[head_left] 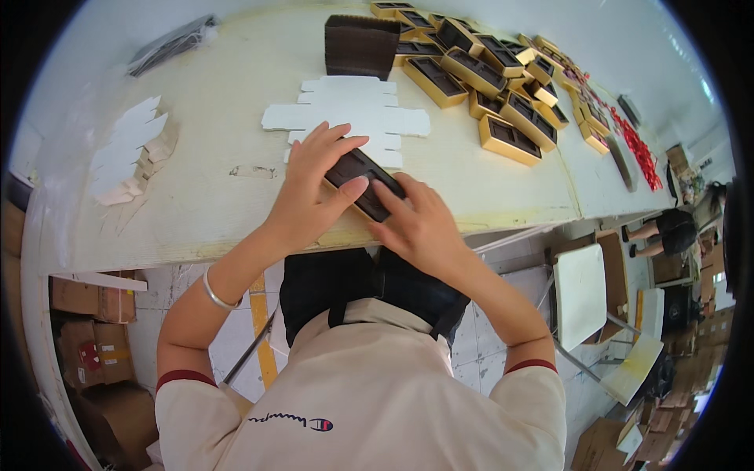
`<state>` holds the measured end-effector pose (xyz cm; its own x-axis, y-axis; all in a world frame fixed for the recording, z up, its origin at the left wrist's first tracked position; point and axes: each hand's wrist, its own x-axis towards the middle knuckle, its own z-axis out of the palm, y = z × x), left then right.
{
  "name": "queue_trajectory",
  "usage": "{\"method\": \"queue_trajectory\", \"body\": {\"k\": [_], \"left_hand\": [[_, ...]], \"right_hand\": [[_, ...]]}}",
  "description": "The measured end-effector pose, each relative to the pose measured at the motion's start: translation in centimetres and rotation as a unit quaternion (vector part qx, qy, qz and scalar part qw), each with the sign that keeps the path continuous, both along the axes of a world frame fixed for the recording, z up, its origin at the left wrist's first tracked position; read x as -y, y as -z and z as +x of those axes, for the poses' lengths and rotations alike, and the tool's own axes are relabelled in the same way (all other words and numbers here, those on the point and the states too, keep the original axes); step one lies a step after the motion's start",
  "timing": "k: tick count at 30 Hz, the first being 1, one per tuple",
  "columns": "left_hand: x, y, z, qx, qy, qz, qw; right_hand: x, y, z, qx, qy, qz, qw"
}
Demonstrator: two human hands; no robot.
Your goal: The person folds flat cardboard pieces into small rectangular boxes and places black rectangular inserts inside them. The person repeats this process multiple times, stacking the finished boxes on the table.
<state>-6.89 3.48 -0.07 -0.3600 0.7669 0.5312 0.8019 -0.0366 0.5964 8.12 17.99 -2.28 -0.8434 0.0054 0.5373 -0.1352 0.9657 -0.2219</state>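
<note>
In front of me, near the table's front edge, is a small gold-edged box with a dark brown compartment tray (364, 169) in it. My left hand (314, 184) grips its left side, fingers along the far edge and thumb over the top. My right hand (420, 224) holds the near right end, with its fingers pressed onto the dark tray. Just beyond lie flat white box blanks (338, 118), partly covered by my left hand. Behind them stands a stack of dark brown trays (361, 47).
Many gold boxes with dark trays (510, 141) are heaped at the far right. Folded white blanks (129, 153) lie at the left, a plastic-wrapped bundle (173, 45) behind them. Red ribbons (636, 145) lie far right. A white chair (581, 294) and a person (675, 229) are beyond the table.
</note>
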Motion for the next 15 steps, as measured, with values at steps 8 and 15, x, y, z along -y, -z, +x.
{"method": "queue_trajectory", "body": {"k": [8,15], "left_hand": [[7.4,-9.4,3.6,0.303,0.528,0.157,0.777],[9.0,-13.4,6.9,0.385,0.601,0.156,0.683]], "right_hand": [[-18.6,-10.2,-1.4,-0.069,0.185,0.095,0.976],[-14.5,-11.2,-6.0,0.018,0.096,0.073,0.993]]}}
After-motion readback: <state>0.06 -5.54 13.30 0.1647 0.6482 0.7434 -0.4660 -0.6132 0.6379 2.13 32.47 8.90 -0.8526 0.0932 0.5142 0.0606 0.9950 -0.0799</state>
